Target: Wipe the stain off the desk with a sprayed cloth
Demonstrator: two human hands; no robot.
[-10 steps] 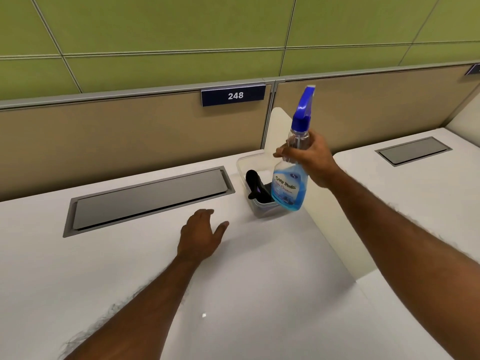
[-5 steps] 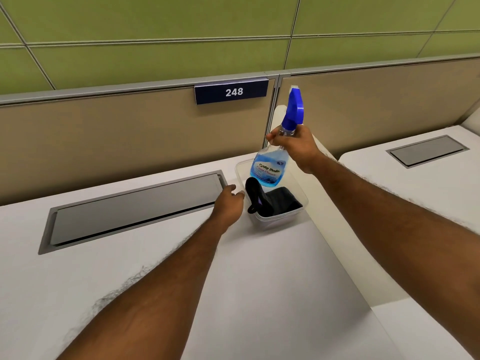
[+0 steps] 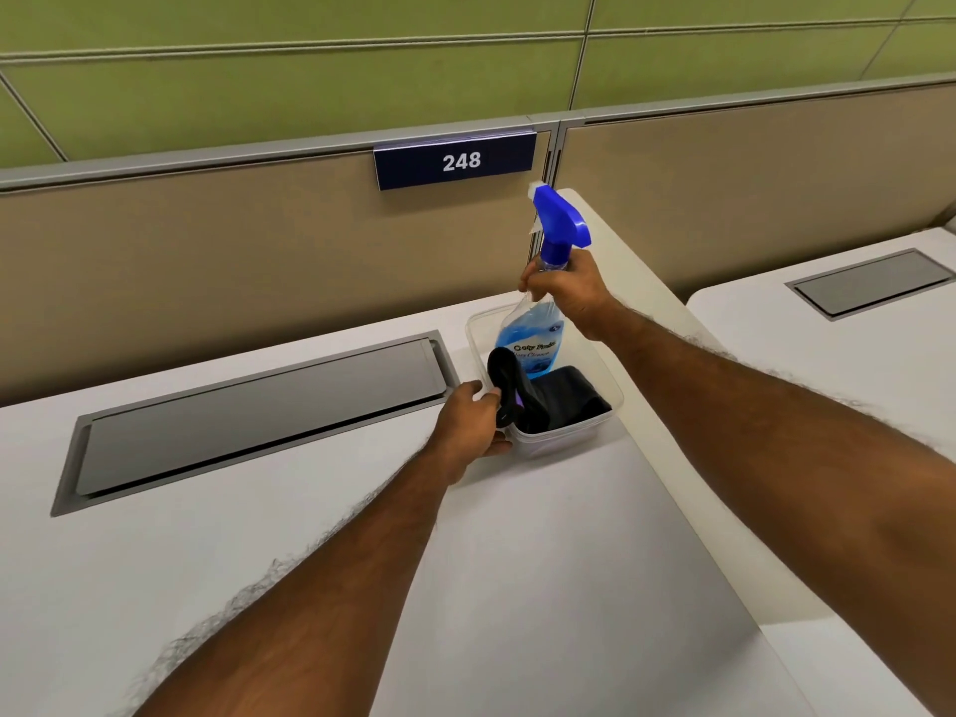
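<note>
The right hand [image 3: 569,292] gripped the spray bottle [image 3: 533,344] neck, long axis near upright, nozzle facing left. The left hand [image 3: 473,424] grasped the black cloth [image 3: 504,375].

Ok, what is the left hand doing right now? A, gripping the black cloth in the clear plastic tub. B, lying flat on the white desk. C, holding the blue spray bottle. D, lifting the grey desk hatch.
A: the left hand curls its fingers round the black cloth standing up in the clear plastic tub, while the right hand holds the blue spray bottle.
</note>
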